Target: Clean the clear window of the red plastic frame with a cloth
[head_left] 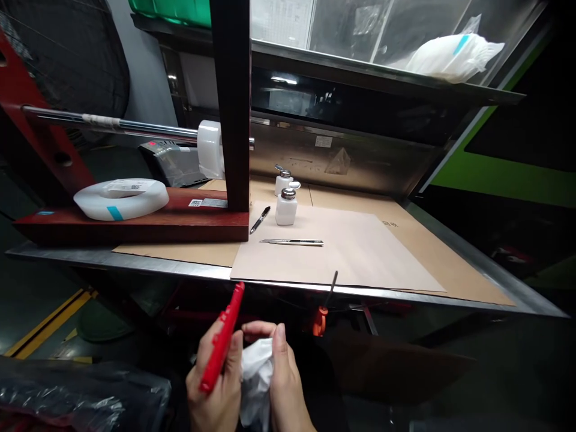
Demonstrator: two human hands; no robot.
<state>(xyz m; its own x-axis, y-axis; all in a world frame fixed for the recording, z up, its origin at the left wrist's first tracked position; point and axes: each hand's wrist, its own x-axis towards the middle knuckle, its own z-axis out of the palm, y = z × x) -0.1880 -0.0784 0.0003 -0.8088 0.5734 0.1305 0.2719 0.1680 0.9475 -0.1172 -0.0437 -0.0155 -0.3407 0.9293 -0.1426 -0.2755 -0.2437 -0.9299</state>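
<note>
My left hand (pixel 216 384) holds a slim red tool (pixel 222 336) that points up toward the table edge. My right hand (pixel 283 378) presses a crumpled white cloth (pixel 254 375) against the left hand, low in the view and in front of the table. On the brown paper sheet (pixel 360 252) lie a metal blade tool (pixel 292 242) and a black pen (pixel 260 219). Two white dispenser bottles (pixel 286 206) stand behind them.
A dark red wooden stand (pixel 135 222) with a tall post carries a white tape roll (pixel 121 198) at left. An orange-handled screwdriver (pixel 320 318) hangs at the table's front edge (pixel 180 267). A white bag (pixel 454 54) lies on the upper shelf. Black plastic sits at lower left.
</note>
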